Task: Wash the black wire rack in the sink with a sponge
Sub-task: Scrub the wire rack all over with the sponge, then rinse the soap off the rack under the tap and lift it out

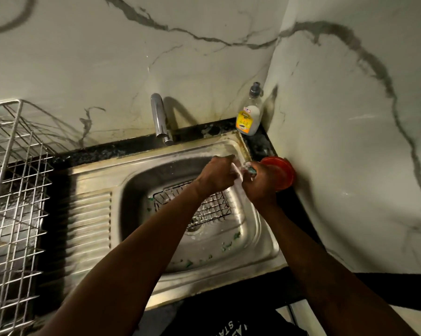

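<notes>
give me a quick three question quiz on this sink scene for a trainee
1. True or false: the black wire rack lies in the basin of the steel sink, while the left hand and right hand meet above the basin's far right corner.
2. What stands in the corner behind the sink? A) a clear dish soap bottle with a yellow label B) a blue kettle C) a jar of spoons
3. Fill in: the green sponge shows at the top of the ___ hand, next to the round red container.

Key: 1 true; 2 A; 3 right
</notes>
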Motion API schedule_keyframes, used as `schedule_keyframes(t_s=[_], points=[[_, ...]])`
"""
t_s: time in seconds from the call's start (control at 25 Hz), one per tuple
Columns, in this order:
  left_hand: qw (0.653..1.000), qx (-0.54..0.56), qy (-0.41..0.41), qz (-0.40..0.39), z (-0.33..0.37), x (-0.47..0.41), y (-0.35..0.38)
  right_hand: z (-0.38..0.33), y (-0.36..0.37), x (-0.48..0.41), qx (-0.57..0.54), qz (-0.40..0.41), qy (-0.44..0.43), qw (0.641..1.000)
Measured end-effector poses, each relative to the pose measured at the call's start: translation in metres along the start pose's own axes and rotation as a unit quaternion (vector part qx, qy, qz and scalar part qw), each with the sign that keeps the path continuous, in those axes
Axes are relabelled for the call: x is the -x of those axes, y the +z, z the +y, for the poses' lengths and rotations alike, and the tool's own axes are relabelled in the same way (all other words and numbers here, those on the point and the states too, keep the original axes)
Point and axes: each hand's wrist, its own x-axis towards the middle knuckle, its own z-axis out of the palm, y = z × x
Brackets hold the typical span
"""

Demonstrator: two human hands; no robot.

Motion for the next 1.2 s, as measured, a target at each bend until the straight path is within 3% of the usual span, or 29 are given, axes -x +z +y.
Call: schedule_keyframes(t_s=[0.2,0.36,0.44,0.64,0.76,1.2], points=[[0.999,-0.021,0.016,-0.019,0.052,-0.021,0.01,0.022,-0.037,-0.011,0.046,0.053,0.004,0.998],[0.999,-0.005,-0.022,-0.023,0.057,-0.026,0.021,0.04,-0.046,-0.011,0.083,-0.04,0.083,0.992],[0.999,-0.001,-0.039,-0.015,0.056,-0.022,0.022,0.044,-0.049,-0.01,0.08,-0.048,0.111,0.989],[0.99,0.056,-0.117,0.06,0.029,-0.005,0.016,0.022,-0.038,-0.011,0.036,-0.029,0.037,0.998],[0.976,0.062,-0.174,0.112,0.012,0.008,-0.003,-0.002,-0.016,-0.003,-0.003,-0.091,0.062,0.994],[0.926,0.097,-0.294,0.214,-0.082,0.03,-0.057,-0.062,0.093,0.012,-0.08,-0.209,-0.061,0.973]])
